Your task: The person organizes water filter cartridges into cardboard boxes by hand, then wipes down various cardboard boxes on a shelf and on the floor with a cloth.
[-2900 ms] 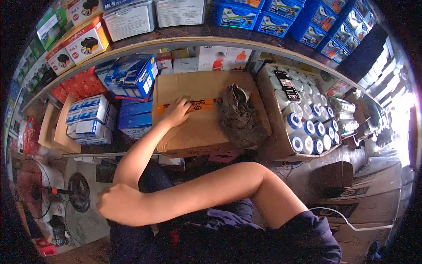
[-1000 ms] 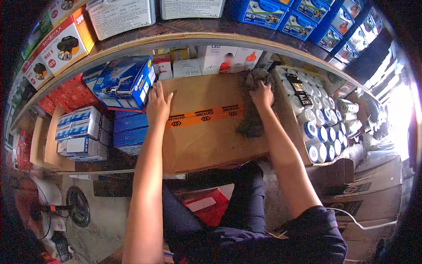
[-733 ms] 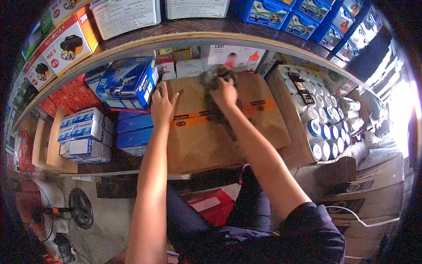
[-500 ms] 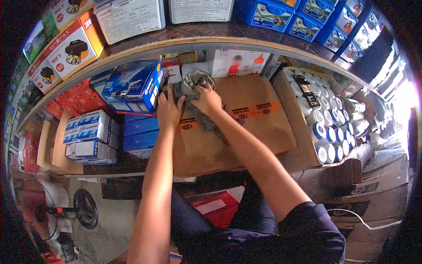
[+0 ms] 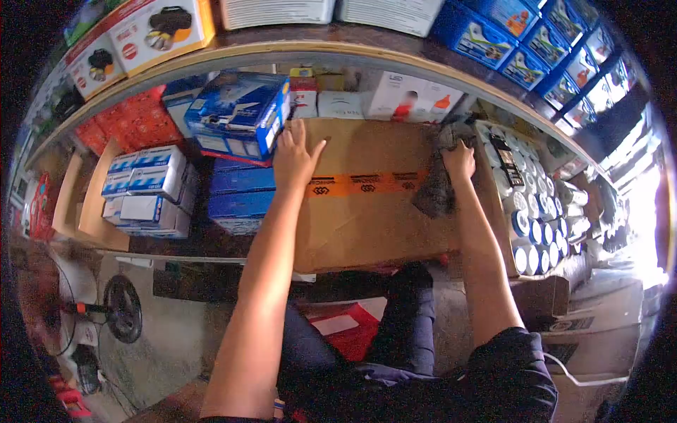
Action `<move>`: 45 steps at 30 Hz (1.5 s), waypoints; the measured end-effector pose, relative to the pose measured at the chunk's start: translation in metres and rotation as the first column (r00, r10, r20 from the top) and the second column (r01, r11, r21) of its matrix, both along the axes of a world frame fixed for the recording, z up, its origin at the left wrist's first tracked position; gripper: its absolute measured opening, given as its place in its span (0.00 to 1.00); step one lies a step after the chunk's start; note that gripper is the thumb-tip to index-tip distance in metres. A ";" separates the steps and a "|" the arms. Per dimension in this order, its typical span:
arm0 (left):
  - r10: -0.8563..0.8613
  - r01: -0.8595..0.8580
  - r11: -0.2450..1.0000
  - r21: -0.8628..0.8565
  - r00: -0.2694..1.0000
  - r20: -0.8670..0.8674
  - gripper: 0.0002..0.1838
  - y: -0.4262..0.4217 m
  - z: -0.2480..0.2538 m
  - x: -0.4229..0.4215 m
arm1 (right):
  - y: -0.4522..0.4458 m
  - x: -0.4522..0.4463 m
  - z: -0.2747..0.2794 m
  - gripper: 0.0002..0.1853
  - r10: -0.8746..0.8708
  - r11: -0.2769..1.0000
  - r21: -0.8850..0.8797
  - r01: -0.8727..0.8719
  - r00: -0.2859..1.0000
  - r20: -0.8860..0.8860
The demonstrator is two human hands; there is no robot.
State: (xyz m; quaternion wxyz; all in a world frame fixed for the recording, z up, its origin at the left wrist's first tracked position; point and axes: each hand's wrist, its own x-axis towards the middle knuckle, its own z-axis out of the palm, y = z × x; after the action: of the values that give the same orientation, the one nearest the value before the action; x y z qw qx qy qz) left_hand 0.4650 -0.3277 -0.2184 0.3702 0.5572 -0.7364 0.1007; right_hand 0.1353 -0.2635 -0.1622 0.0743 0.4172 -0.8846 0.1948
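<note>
A large brown cardboard box (image 5: 374,225), sealed with orange printed tape (image 5: 367,185), lies on the shelf in front of me. On its top left part rests my left hand (image 5: 296,156), fingers outstretched and thumb apart, holding nothing. The fingertips are close to a blue box (image 5: 243,113); whether they touch it I cannot tell. At the cardboard box's right side, my right hand (image 5: 460,161) is closed on a crumpled dark grey cloth (image 5: 431,192), which hangs over the box's top. Part of the cloth bunches behind the fingers.
Right of the box stands a carton (image 5: 486,211) of white-capped cylinders (image 5: 536,211). To the left are stacked blue boxes (image 5: 240,190) and an open carton (image 5: 99,204) beside small white-and-blue boxes (image 5: 144,176). An upper shelf edge (image 5: 317,48) runs across above. A fan (image 5: 121,309) stands lower left.
My right hand has swept the cloth from the box's upper left across to its right side. My left hand stays near the upper left corner, its thumb more spread. The view has shifted slightly.
</note>
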 end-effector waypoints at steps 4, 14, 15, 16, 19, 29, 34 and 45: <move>-0.018 0.017 0.997 0.079 1.000 0.004 0.39 -0.002 0.000 0.002 | -0.027 0.034 -0.018 0.24 0.089 0.995 -0.048 -0.085 0.992 0.093; -0.197 0.196 0.979 -0.056 0.980 0.003 0.33 0.007 0.014 0.005 | -0.064 0.224 -0.050 0.16 0.570 0.809 -0.206 -0.551 0.820 0.042; -0.193 0.193 0.979 -0.059 0.981 0.012 0.33 0.007 0.015 0.007 | -0.063 0.234 -0.044 0.16 0.610 0.777 -0.262 -0.572 0.787 0.089; -0.264 0.258 0.961 -0.095 0.963 -0.049 0.31 0.007 0.016 0.010 | -0.065 0.238 -0.039 0.14 0.656 0.749 -0.247 -0.614 0.740 0.149; -0.368 0.361 0.929 -0.083 0.924 -0.101 0.28 0.016 0.024 0.009 | -0.063 0.219 -0.030 0.15 0.858 0.475 -0.346 -0.809 0.338 0.388; -0.102 0.044 0.949 0.313 0.980 0.171 0.42 0.036 0.034 -0.011 | 0.058 0.046 -0.006 0.17 0.738 0.662 -0.363 -0.655 0.488 0.466; -0.129 0.061 0.953 0.295 0.968 0.215 0.33 0.046 0.038 -0.001 | 0.142 -0.002 -0.023 0.14 0.462 0.843 -0.371 -0.389 0.877 0.131; -0.286 0.205 0.916 0.345 0.936 0.206 0.29 0.175 0.056 0.023 | 0.158 -0.002 -0.039 0.08 0.435 0.580 -0.791 -0.193 0.895 0.102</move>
State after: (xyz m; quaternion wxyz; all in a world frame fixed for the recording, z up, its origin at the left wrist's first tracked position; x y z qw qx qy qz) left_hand 0.4879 -0.1530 -0.1624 0.1886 0.4945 -0.8484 0.0031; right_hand 0.1337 -0.1056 -0.2012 0.0790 0.4650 -0.6299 0.6171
